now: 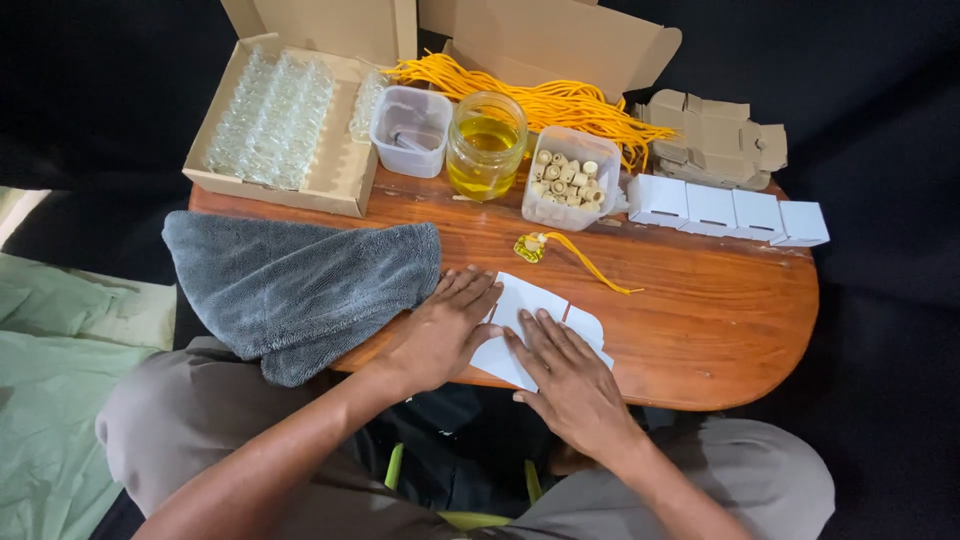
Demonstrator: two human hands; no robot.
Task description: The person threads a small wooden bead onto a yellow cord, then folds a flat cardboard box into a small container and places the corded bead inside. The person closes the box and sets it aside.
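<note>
Dark cloth backdrop surrounded an oval wooden worktop [720, 330] as we pressed both hands flat on a white die-cut card blank [530, 300] lying at the near edge, approx. centre. Our left hand [440, 330] lay palm down, fingers spread, on the blank's left part; our right hand [570, 375] lay flat on its lower right part. Neither grip was clenched: both released, fingers extended, nothing grasped. A grey towel [300, 280] lay just beside the left hand, draped over the worktop edge. Beyond the blank sat a small filled bottle w/ yellow cord [535, 246]. Further back: cardboard tray of clear glass vials [270, 115], an opaque plastic tub [412, 128], a jar of yellow oil [486, 145], a tub of corks [570, 175], a bundle of yellow cords [540, 95], four folded white boxes [725, 210] and flat brown box blanks [715, 135].
</note>
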